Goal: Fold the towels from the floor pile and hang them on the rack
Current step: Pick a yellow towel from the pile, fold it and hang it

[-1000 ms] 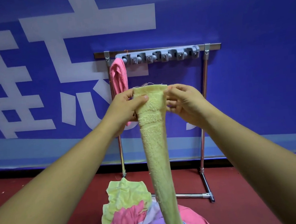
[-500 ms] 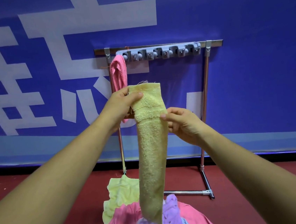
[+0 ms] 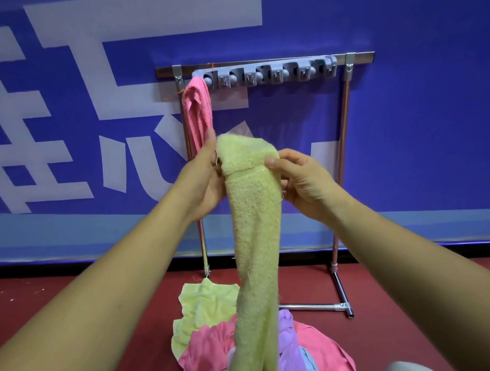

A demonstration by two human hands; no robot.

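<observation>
Up front, two bare hands hold one long yellow terry towel (image 3: pixel 254 214), folded into a narrow strip. The left hand (image 3: pixel 204 183) grips its left edge just under the doubled-over top, fingers hidden behind the cloth. The right hand (image 3: pixel 300 179) pinches the right edge at the same height, thumb on the front and fingers curled behind. The strip hangs straight to six o'clock, and its lower end covers the middle of a heap of loose towels (image 3: pixel 207 352) on the dark red floor (image 3: pixel 22 293).

The heap shows pale yellow, pink, lilac and light blue cloth. How many towels that makes is hard to count, perhaps five.

At twelve o'clock stands one metal tube rack (image 3: pixel 346 114) against the blue banner wall (image 3: pixel 429 135). It carries one grey plastic hook strip (image 3: pixel 265 74). One pink terry towel (image 3: pixel 198 111) hangs from the strip's left end, at eleven o'clock from the yellow towel's top and just behind the left hand. From one to two o'clock the hooks are bare, with open air below them between the two uprights. Bare floor lies open at three and nine o'clock of the heap.
</observation>
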